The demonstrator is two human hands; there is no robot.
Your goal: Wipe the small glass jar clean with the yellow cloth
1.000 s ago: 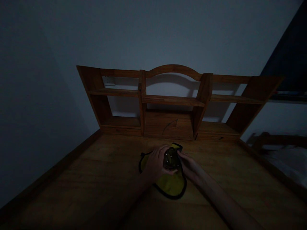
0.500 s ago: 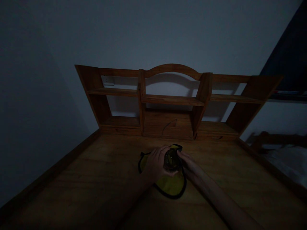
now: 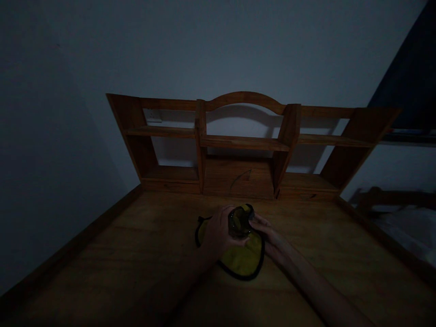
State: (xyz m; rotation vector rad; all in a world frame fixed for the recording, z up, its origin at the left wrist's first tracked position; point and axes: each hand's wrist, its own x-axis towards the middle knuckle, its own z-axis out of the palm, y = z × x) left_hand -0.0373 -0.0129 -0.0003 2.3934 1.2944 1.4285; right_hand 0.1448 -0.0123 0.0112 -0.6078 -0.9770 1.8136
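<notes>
A yellow cloth with a dark border lies on the wooden desk in dim light. A small clear glass stands on the cloth's far part. My left hand is curled round the glass from the left, thumb along its near side. My right hand comes in from the right, its fingers closed against the glass and the cloth edge behind it. How much cloth is inside the glass is too dark to tell.
A wooden shelf unit with an arched top stands at the back of the desk against the wall. A raised rail edges the desk's left side. A blurred chair or bed frame shows at the right.
The glass has shifted slightly left and up on the cloth, and both hands have moved with it. The cloth's far corner is now more tucked behind the glass.
</notes>
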